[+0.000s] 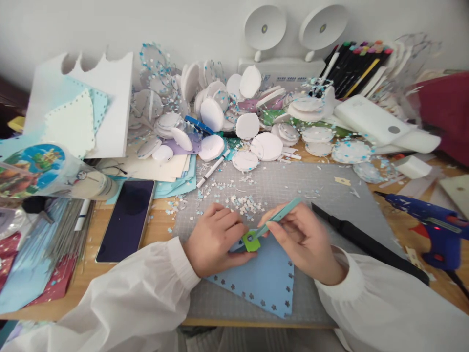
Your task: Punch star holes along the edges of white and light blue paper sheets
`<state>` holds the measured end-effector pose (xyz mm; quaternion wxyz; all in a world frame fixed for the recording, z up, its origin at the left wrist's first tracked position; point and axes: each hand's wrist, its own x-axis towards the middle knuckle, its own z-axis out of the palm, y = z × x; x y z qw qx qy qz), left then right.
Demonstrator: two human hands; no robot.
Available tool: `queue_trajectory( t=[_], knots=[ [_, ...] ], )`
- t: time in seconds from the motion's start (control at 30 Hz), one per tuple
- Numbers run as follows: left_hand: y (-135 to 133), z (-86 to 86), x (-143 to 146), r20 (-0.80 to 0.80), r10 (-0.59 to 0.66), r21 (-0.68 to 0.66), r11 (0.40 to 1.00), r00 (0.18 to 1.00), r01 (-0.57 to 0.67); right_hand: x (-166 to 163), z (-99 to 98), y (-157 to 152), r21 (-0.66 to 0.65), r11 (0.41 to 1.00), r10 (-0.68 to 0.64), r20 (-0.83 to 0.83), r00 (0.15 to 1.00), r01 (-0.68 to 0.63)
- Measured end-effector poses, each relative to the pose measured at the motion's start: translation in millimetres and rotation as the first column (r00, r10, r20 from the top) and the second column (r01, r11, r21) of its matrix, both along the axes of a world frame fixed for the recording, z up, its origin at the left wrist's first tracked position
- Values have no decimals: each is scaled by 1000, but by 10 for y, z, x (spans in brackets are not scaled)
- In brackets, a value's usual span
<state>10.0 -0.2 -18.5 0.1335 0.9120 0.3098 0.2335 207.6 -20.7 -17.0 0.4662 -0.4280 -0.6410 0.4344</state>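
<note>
My left hand (pixel 216 237) is curled with its fingers pressed on a light blue paper sheet (pixel 264 283) that lies on the grey cutting mat (pixel 293 190). The sheet has small flower-shaped holes along its edges. My right hand (pixel 300 239) pinches the teal lever of a small green paper punch (pixel 251 240), which sits on the sheet's upper edge between both hands. Tiny punched paper flowers (pixel 238 200) are scattered on the mat just beyond my fingers.
A black phone (pixel 128 220) lies left of the mat. A blue glue gun (pixel 432 225) and a long black tool (pixel 366 239) lie to the right. White foam discs (pixel 252 127), markers (pixel 359 63) and a white lamp (pixel 286 44) crowd the back. Paper stacks fill the left side.
</note>
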Motion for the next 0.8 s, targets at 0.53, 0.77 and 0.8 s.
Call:
queue_trajectory(
  t=[0.53,0.77,0.8],
  knots=[
    [3,-1,8,16,9,-6,1000,1000,-9,-39,-8,65,-158,986,-78,-112,991,59],
    [0,-7,3,12,-6,-17,1000,1000,7,-21,-14,87,-207,976,-107,-162,981,72],
    [0,-9,2,14,-6,-17,1000,1000,6,-17,-24,93,-207,975,-120,-171,978,83]
  ],
)
